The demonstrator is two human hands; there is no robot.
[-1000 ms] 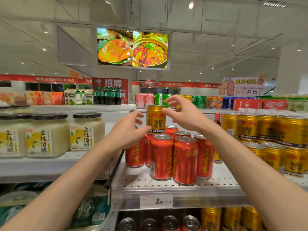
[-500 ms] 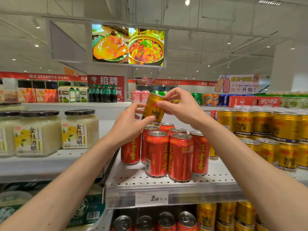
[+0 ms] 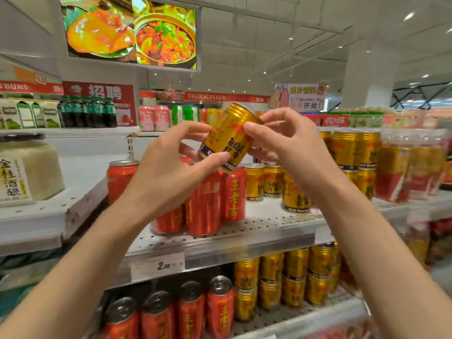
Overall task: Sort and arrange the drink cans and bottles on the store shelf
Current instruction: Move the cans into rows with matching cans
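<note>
Both hands grip a tilted gold can (image 3: 226,138) above the red cans (image 3: 215,199) on a white perforated shelf (image 3: 256,223): left hand (image 3: 168,172) low, right hand (image 3: 286,140) high. Supermarket aisles and a food screen (image 3: 132,30) lie behind.

Glossy gold metal can (image 3: 227,138), ribbed near its rim; shiny red metal cans (image 3: 233,192) on a matt perforated metal shelf (image 3: 256,223)

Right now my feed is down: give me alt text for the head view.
Both hands, left hand and right hand, hold a tilted gold Red Bull can in the air above a cluster of red cans on a white perforated shelf. More gold cans stand on that shelf to the right.
</note>
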